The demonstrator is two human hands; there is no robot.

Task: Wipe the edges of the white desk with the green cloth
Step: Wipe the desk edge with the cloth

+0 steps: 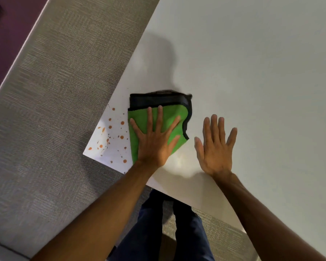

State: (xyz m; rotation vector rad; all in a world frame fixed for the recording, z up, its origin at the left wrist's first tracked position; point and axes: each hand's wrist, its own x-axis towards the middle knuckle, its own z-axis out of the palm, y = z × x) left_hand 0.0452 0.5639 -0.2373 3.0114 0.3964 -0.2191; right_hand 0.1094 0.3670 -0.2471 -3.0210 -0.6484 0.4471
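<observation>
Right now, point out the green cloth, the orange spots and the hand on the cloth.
green cloth (174, 117): head view, bare green part beside the fingers.
orange spots (122, 137): head view, one spot near the desk corner.
left hand (154, 144): head view, back of the hand.

Grey ribbed carpet (55, 110) covers the floor; purple wall (11, 34) with pale baseboard (21, 55) borders the carpet's far-left side.

Folded green cloth (139, 119) lies flat near white desk (252, 72) corner.

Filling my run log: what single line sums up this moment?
left hand flat on green cloth | right hand open on white desk | orange spots at corner unwiped
</observation>
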